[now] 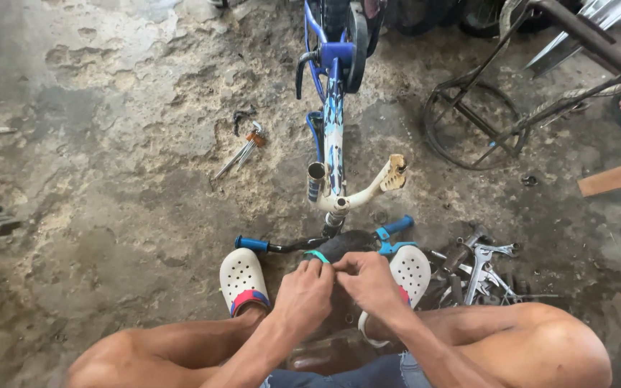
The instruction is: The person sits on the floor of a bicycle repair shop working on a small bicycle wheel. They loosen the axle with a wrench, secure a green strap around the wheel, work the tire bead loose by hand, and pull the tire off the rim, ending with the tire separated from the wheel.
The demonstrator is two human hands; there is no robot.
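A dark rounded part, possibly a saddle or a pad, though the view is too poor to be sure, is held on the handlebar of a small blue and white bicycle frame laid on the concrete floor. The left hand is closed on its near edge, fingertips pinched at a teal band. Just beside it, the right hand is curled shut against the same part, the fingertips almost touching those of the left. Blue grips are seen to either side of the grip. Below the hands, two white perforated clogs are planted. To the right of the hands a heap of spanners is spread; beyond and to the left, hex keys are laid well apart.
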